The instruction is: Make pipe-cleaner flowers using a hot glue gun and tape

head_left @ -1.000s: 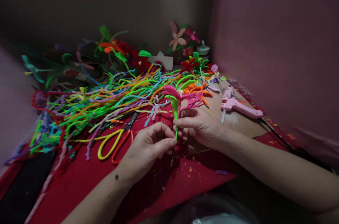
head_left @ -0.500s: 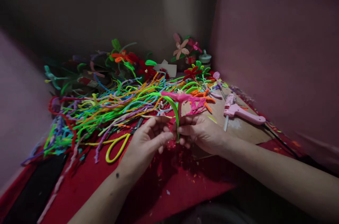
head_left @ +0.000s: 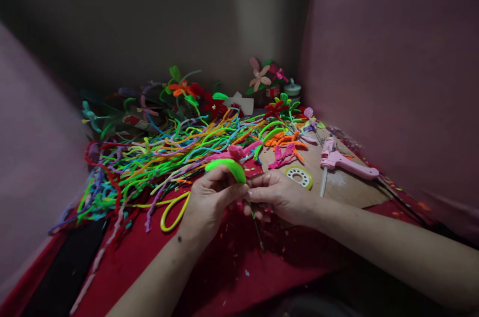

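Leaf meets stem, we think

We're likely shaping the green leaf (head_left: 226, 163) against the stem (head_left: 258, 233); next calls for a steady grip. Our left hand (head_left: 209, 196) pinches the leaf's base, our right hand (head_left: 279, 195) pinches the stem, fingertips closed, above the red cloth (head_left: 220, 277). Leaf's fuzzy, arched leftward; the pink flower (head_left: 235, 151) sits partly behind.

A red surface (head_left: 232, 282) bears pipe cleaners (head_left: 187, 152) and cardboard (head_left: 348, 193)

"Left hand (head_left: 213, 199) pinching the green leaf (head_left: 226, 164), right hand (head_left: 280, 192) on the stem (head_left: 258, 230), which slants below!"
"And the pink glue gun (head_left: 346, 163)?"
"Lying on the cardboard (head_left: 355, 193), near the yellow roll (head_left: 307, 180)!"
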The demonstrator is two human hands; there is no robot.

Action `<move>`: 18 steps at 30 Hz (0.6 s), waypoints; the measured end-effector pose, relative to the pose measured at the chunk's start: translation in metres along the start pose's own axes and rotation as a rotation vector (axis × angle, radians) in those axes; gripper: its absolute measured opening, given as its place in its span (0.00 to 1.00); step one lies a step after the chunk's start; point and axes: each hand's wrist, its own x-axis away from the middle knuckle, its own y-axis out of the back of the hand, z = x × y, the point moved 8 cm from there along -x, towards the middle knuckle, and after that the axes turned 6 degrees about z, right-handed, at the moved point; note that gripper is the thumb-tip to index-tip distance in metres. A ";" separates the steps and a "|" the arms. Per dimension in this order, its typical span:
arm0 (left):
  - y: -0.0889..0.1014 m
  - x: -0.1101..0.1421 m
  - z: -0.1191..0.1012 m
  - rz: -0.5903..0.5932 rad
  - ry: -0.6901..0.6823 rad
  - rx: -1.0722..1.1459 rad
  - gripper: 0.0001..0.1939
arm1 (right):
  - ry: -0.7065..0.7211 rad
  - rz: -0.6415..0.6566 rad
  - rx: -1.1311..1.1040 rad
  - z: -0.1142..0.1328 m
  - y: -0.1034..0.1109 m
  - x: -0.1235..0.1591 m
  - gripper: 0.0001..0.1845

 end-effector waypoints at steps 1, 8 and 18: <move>0.004 0.001 -0.004 -0.035 -0.060 -0.099 0.05 | -0.006 -0.013 -0.009 0.000 0.001 -0.001 0.08; 0.009 0.028 -0.051 -0.187 -0.629 -0.611 0.06 | 0.050 -0.030 -0.023 0.005 -0.008 -0.004 0.13; -0.008 0.061 -0.080 -0.183 -0.964 -1.081 0.19 | 0.026 -0.055 -0.084 -0.007 -0.004 -0.008 0.09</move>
